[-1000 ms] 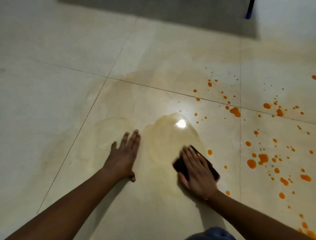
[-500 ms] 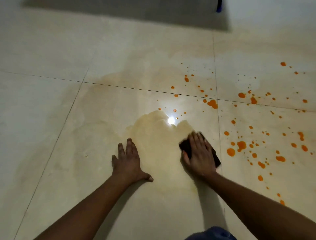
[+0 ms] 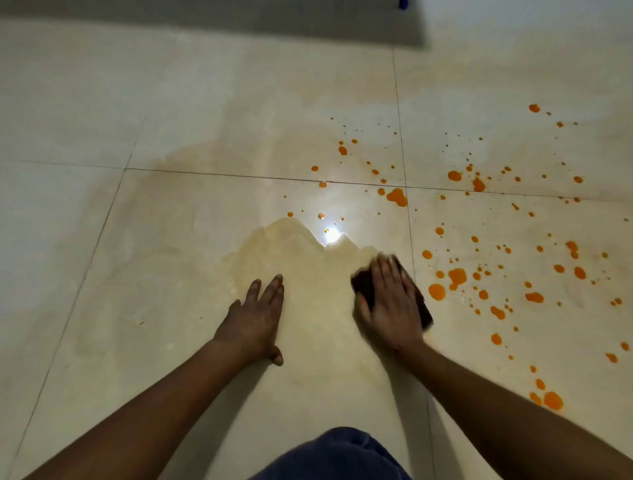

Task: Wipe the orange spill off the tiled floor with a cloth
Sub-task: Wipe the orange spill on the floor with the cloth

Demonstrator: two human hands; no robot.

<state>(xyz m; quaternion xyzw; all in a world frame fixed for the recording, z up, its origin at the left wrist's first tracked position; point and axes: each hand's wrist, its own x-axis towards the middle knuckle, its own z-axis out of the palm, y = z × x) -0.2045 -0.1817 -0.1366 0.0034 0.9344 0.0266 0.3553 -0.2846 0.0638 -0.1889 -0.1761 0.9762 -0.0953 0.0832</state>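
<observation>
My right hand (image 3: 390, 305) presses flat on a dark brown cloth (image 3: 363, 286) on the cream tiled floor (image 3: 171, 274); only the cloth's edges show around the palm. My left hand (image 3: 255, 318) rests flat on the floor to the left, fingers apart, holding nothing. Orange drops and blobs (image 3: 457, 275) are scattered just right of the cloth and across the tiles to the right and beyond. A pale wet smear (image 3: 291, 246) spreads ahead of and between my hands.
Grout lines (image 3: 260, 176) cross the floor. A grey mat or dark strip (image 3: 239, 20) lies along the far edge, with a blue object (image 3: 403, 4) at its top right. My blue-clad knee (image 3: 339, 455) shows at the bottom. A lamp glare (image 3: 331, 234) reflects off the wet tile.
My right hand has slid the cloth to the right and slightly forward, closer to the orange drops. The left hand has stayed planted. The view has shifted rightward.
</observation>
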